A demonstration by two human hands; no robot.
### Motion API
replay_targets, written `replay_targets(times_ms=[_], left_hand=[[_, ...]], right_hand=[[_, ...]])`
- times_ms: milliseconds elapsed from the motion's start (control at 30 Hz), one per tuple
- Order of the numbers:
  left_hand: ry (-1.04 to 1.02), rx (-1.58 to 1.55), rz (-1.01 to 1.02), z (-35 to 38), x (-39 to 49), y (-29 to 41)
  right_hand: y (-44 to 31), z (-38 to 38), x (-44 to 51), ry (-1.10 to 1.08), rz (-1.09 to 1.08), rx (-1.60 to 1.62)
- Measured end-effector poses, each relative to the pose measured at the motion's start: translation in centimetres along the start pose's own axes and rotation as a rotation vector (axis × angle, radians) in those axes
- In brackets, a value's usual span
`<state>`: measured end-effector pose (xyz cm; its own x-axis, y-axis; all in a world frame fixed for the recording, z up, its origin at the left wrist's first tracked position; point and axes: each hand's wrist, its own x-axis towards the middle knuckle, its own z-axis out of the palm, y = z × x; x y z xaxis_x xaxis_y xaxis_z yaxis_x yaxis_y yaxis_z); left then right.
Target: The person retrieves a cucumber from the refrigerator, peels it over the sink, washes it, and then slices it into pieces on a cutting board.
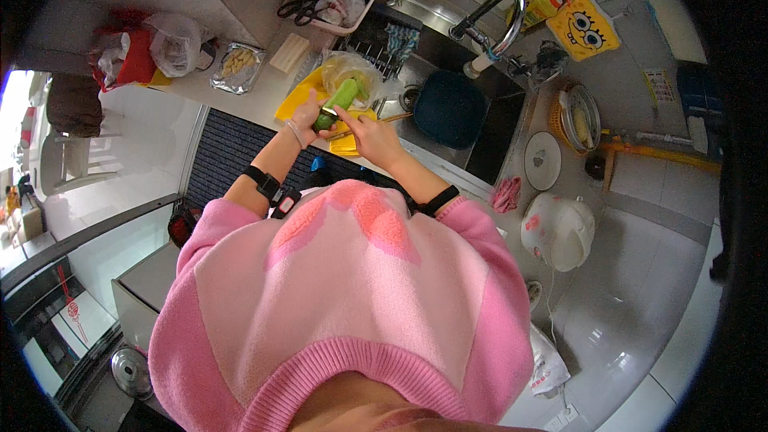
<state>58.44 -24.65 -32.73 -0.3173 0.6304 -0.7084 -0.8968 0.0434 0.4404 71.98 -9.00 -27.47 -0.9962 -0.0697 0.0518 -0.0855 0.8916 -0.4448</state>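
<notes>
A green gourd-like vegetable (343, 95), pale over its upper part and darker at the lower end, lies in my left hand (308, 118), whose fingers hold its lower end. My right hand (373, 137) holds a small peeling tool (329, 111) with a metal part against the vegetable; most of the tool is hidden by the fingers. Beneath are a yellow cloth or sheet (298, 98) and a clear plastic bag (373, 79) with pale scraps. A thin wooden stick (396, 117) reaches from near my right hand towards the sink.
Right of the hands is a metal sink (441, 159) with a dark blue basin (451, 109) and a curved faucet (517, 18). A foil tray of pale pieces (239, 64), a wooden block (290, 54) and a pink-rimmed bin (371, 3) with bags stand on the counter.
</notes>
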Motion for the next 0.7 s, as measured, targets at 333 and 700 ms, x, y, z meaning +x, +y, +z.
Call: replay_targets(times_ms=[333,700], left_hand=[[0.068,0.243,0.014,0.3,-1.9,0.4],[0.171,0.467,0.043,0.3,-3.0,1.5]], right_hand=[[4.8,1.5,4.3,-0.15,0.205,0.067],[8.5,4.7,5.8,-0.262,0.396,-0.031]])
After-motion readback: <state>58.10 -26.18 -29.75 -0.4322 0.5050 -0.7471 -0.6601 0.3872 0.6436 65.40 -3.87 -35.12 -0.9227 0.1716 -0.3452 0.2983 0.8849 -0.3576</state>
